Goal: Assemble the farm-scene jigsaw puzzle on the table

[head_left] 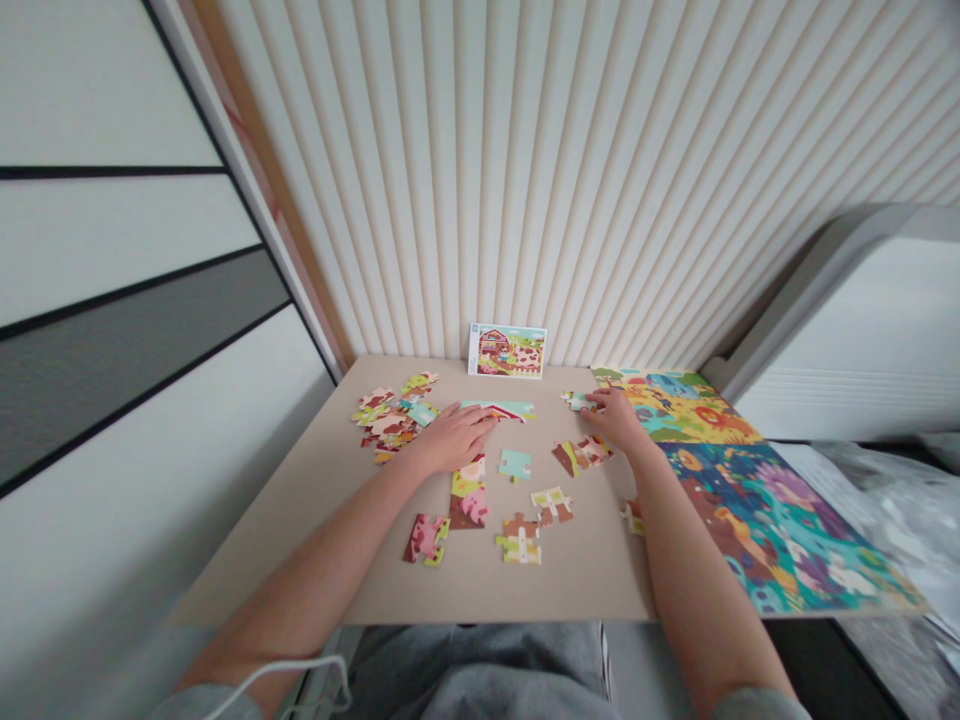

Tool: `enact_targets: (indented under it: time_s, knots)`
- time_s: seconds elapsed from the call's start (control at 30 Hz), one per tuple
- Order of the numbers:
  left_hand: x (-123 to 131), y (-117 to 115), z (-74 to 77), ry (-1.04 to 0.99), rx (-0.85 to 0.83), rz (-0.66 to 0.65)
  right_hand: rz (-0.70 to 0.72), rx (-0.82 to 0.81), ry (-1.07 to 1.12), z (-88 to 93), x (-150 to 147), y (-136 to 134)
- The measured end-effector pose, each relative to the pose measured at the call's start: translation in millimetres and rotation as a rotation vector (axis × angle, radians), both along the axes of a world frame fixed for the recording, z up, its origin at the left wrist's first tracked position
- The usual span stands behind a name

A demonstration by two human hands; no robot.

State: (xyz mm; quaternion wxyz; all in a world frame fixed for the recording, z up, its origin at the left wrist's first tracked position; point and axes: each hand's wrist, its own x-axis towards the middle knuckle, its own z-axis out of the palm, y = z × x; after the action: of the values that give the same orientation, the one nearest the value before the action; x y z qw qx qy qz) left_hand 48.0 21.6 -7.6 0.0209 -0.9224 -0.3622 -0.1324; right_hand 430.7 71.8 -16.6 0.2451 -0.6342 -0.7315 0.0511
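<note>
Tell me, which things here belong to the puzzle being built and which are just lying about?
In use: left hand, at the joined strip; right hand, on a small piece; loose pieces; picture card; board.
Lying about: finished puzzle at right; white cable; plastic wrap.

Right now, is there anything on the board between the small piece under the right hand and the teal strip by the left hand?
Nothing visible. The right hand touches the small piece; only bare board separates it from the teal strip beside the left hand. Other loose pieces lie nearer the person.
</note>
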Motion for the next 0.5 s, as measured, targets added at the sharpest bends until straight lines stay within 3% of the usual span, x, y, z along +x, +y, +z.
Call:
enact_targets:
  time_s: [0.2,0.4,0.5]
  knots:
    - [0.0,-4.1,-4.0,-0.022,0.030,0.018,-0.031,0.005,-0.170,5.7,-9.2,-10.7]
    - [2.1,-9.5,2.6,-0.046,0.083,0.024,0.218,0.016,-0.115,19.8,-41.3,-19.8]
    - [2.1,-9.5,3.1,-0.041,0.090,0.017,0.322,-0.096,-0.027,30.9,-59.9,-31.6]
